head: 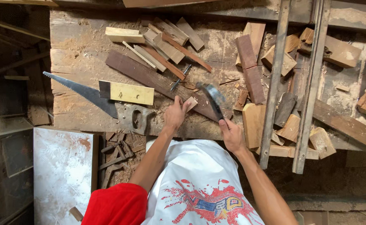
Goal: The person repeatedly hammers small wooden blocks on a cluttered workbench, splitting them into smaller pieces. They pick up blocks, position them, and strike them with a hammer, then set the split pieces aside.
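Note:
My right hand (231, 134) grips the handle of a hammer (212, 98), whose dark head is raised and blurred above the workbench (78, 54). My left hand (175, 113) pinches a small light wood piece (190, 103) against a long dark plank (149, 79) on the bench. The hammer head hangs just right of that small piece. A handsaw (103, 104) lies to the left of my left hand, its handle near my wrist.
A pale yellow block (128, 92) rests over the saw blade. Several wood strips and offcuts (166, 41) litter the bench's back. Two upright metal bars (274, 83) cross the right side among chunky wood blocks (254, 118). A white board (62, 175) leans at lower left.

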